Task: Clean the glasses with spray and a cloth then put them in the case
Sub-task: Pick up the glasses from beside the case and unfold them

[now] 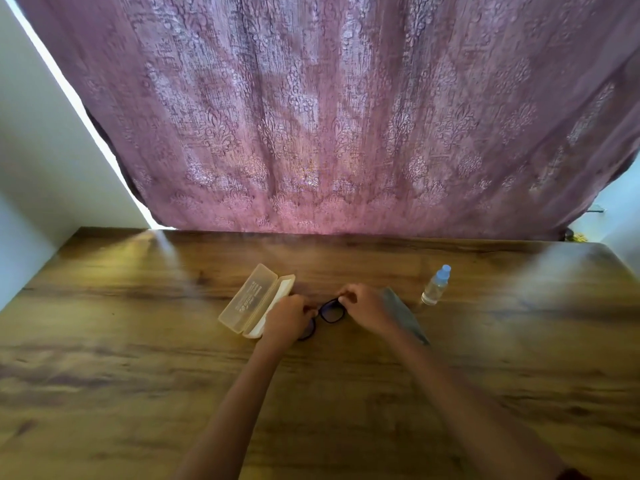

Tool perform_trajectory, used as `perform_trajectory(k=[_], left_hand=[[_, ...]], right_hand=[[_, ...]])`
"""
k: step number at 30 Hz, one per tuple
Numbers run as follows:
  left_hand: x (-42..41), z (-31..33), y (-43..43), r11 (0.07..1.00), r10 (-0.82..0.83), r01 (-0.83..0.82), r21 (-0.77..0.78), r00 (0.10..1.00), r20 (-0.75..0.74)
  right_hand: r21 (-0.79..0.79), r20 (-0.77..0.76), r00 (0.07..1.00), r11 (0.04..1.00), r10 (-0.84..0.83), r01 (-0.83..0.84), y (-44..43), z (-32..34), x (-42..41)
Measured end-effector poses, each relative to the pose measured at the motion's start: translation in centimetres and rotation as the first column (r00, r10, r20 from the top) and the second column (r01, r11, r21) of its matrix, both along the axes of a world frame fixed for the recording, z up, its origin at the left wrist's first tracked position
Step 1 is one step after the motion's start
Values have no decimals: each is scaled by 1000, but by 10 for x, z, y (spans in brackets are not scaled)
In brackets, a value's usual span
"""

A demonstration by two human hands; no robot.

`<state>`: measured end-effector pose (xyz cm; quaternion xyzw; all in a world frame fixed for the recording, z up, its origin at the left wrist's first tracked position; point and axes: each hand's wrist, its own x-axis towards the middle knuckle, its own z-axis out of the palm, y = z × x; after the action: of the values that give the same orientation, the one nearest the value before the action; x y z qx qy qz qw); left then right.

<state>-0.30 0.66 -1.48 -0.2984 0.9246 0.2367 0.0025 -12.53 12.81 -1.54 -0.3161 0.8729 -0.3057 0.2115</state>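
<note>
Wood-grain counter [138, 341] below a mauve patterned curtain [329, 116] — both hands' fingers [346, 298] pinch the dark glasses [331, 311].

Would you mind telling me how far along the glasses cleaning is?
Done: the case lies open on the table. In hand: the left hand and right hand both grip the glasses, between case and cloth. The spray bottle stands at the right and the cloth lies by the right wrist, neither held; whether the lenses are cleaned I cannot tell. Left: at least putting the glasses in the case.
</note>
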Motion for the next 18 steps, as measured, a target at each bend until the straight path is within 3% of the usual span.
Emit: perform_trajectory(k=[9, 15, 18], left_hand=[[4, 1, 10, 1000, -23, 22, -11, 992, -125], [11, 2, 25, 992, -101, 78, -103, 966, -239], [18, 1, 32, 981, -144, 100, -169, 951, -273]], right_hand=[[-48, 122, 990, 996, -75, 82, 9, -3, -7], [-31, 297, 953, 998, 64, -58, 16, 8, -13], [6, 262, 954, 989, 143, -150, 22, 15, -18]])
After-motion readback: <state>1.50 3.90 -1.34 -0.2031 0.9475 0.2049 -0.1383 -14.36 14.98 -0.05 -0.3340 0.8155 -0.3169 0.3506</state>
